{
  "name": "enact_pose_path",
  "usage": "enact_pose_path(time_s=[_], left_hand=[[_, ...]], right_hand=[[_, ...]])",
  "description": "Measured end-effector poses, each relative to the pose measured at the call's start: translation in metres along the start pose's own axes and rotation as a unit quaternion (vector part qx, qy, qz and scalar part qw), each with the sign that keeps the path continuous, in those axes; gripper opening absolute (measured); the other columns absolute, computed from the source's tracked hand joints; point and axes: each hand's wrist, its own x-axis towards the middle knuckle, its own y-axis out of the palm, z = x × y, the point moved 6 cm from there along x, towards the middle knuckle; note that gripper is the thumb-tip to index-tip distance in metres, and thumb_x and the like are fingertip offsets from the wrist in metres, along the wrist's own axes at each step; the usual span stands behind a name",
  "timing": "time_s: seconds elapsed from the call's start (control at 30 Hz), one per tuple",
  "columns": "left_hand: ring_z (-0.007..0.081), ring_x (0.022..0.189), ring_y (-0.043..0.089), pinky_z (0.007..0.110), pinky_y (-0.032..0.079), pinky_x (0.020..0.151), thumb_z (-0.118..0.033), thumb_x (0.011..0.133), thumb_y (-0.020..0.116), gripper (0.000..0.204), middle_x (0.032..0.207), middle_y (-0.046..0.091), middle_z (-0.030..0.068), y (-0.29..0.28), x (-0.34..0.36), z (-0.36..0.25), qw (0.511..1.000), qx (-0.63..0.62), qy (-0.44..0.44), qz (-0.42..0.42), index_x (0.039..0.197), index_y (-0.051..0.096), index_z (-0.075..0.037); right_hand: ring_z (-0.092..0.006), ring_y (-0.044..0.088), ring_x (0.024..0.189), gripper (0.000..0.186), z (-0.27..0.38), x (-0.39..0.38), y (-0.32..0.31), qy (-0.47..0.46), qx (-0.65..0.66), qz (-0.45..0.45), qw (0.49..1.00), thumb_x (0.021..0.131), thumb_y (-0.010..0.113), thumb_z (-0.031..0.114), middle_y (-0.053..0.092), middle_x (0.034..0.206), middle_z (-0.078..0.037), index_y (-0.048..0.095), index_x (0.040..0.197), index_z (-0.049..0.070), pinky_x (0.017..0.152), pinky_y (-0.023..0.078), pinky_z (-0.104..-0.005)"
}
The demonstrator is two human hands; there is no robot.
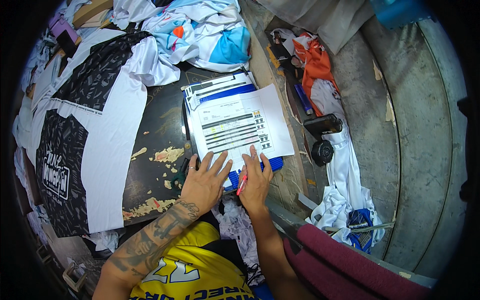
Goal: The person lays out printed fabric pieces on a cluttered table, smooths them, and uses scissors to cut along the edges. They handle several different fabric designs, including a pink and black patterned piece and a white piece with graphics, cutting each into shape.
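A printed sheet with a table and small shirt drawings (235, 125) lies on a stack of papers and blue clipboards (230, 90) on the dark worn board (150, 130). My left hand (202, 180) rests with fingers spread over the sheet's lower left edge. My right hand (255, 180) holds a red pen (243, 181) in its lower fingers, while its other fingertips lie on the sheet's lower right. A dark green tool (176, 181), too covered to name, lies just left of my left hand.
Black patterned and white fabric (105, 145) covers the left; white and blue garments (210, 35) are heaped behind. Along the right ledge lie orange cloth (320, 65), a black phone-like object (322, 125), a round black object (322, 152) and white cloth. A maroon padded rail (350, 260) is lower right.
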Motion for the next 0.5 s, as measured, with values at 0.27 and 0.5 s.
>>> enact_pose_path(time_s=[0.27, 0.5], left_hand=[[0.0353, 0.151, 0.04, 0.064, 0.031, 0.123, -0.027, 0.091, 0.079, 0.075, 0.169, 0.041, 0.0095, 0.002, -0.001, 0.002, 1.0, 0.01, 0.007, -0.002, 0.159, 0.05, -0.017], [0.0349, 0.15, 0.041, 0.064, 0.032, 0.122, -0.028, 0.093, 0.078, 0.074, 0.169, 0.041, 0.0093, 0.003, 0.0, 0.002, 1.0, 0.018, 0.005, 0.004, 0.16, 0.049, -0.017]], right_hand=[[-0.0424, 0.048, 0.142, 0.038, -0.001, 0.003, -0.003, 0.006, 0.024, -0.01, 1.0, 0.101, 0.064, 0.008, 0.057, 0.161, -0.013, 0.068, 0.138, 0.008, 0.118, 0.037, -0.0562], [-0.0406, 0.053, 0.133, 0.032, -0.001, 0.011, -0.007, 0.005, 0.025, -0.023, 0.999, 0.101, 0.063, 0.005, 0.065, 0.151, -0.015, 0.068, 0.132, 0.007, 0.115, 0.039, -0.0508]])
